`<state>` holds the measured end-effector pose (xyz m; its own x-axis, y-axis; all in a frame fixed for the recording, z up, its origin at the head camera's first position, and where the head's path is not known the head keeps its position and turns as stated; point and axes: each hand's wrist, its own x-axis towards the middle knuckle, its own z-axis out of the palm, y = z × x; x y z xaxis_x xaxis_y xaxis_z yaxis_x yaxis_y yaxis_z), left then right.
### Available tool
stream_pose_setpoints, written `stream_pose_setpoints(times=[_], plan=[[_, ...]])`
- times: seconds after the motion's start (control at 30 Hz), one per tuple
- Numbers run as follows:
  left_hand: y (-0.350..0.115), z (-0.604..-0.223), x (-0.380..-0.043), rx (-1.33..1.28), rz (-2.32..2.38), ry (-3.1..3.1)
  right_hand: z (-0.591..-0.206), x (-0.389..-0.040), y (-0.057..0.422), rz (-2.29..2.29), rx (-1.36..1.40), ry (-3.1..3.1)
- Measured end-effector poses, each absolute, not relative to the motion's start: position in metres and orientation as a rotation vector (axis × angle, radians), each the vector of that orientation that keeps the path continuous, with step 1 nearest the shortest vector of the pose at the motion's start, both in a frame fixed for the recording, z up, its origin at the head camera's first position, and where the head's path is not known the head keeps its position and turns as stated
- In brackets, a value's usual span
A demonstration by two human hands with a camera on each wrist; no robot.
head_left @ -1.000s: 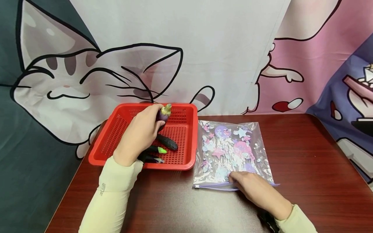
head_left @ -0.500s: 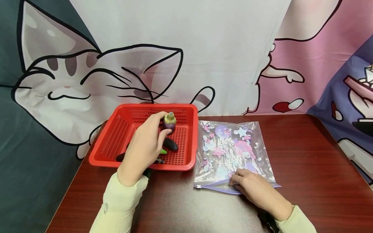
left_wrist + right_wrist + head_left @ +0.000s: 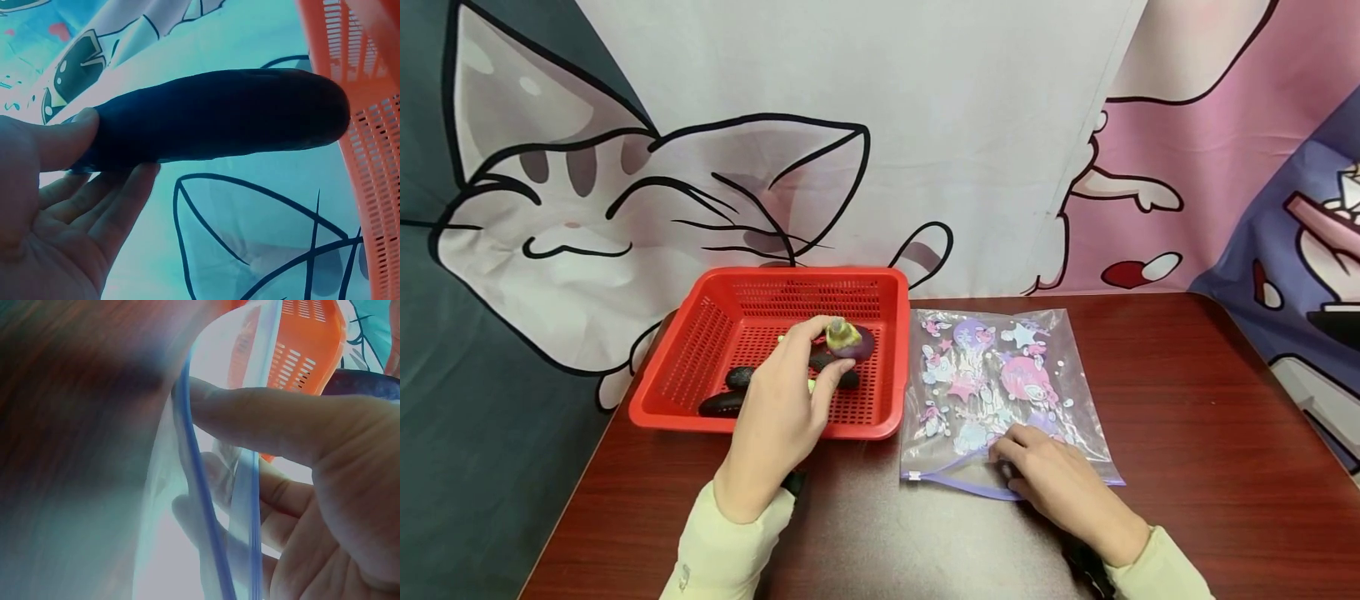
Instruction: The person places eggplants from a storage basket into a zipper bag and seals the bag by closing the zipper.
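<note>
My left hand [image 3: 782,408] holds a dark purple eggplant [image 3: 862,343] near its stem end, thumb on one side and fingers on the other. In the head view its yellow-green cap faces up, over the basket. The left wrist view shows the eggplant's [image 3: 219,115] long dark body reaching out from the fingertips. My right hand [image 3: 1060,479] grips the mouth of a clear printed zip bag [image 3: 951,433] lying on the table. In the right wrist view, the blue zip strips [image 3: 203,481] stand apart, with the thumb [image 3: 262,422] reaching between them and fingers showing through the film.
A red perforated basket [image 3: 868,430] stands left of the bag. Inside lie several dark elongated vegetables [image 3: 722,405], partly hidden by the left hand. A white slider [image 3: 913,476] sits at the bag's left corner. A cartoon-printed cloth [image 3: 865,192] hangs behind the brown table [image 3: 1187,400].
My left hand has moved toward me and slightly right with the eggplant, uncovering dark vegetables in the basket. The zip edge has spread wider at my right hand, which has barely moved.
</note>
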<state>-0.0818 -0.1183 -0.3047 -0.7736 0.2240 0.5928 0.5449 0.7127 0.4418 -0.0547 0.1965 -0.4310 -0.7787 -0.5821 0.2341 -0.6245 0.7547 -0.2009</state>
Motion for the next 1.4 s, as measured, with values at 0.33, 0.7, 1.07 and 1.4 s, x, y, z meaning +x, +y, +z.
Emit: stream_pose_setpoints(times=[0.33, 0.7, 1.07, 1.4], plan=[[-0.109, -0.301, -0.061, -0.679, -0.961, -2.294, -0.432, -0.055, 0.195, 0.356, 0.946, -2.794], [-0.099, -0.311, -0.048, -0.852, -1.0, -2.133, -0.432, -0.056, 0.195, 0.361, 0.924, -2.799], [-0.091, -0.314, -0.039, -1.039, -1.08, -2.002, -0.433, -0.057, 0.196, 0.385, 0.929, -2.784], [-0.085, -0.32, -0.033, -1.173, -1.154, -1.961, -0.433, -0.057, 0.197, 0.398, 0.925, -2.779]])
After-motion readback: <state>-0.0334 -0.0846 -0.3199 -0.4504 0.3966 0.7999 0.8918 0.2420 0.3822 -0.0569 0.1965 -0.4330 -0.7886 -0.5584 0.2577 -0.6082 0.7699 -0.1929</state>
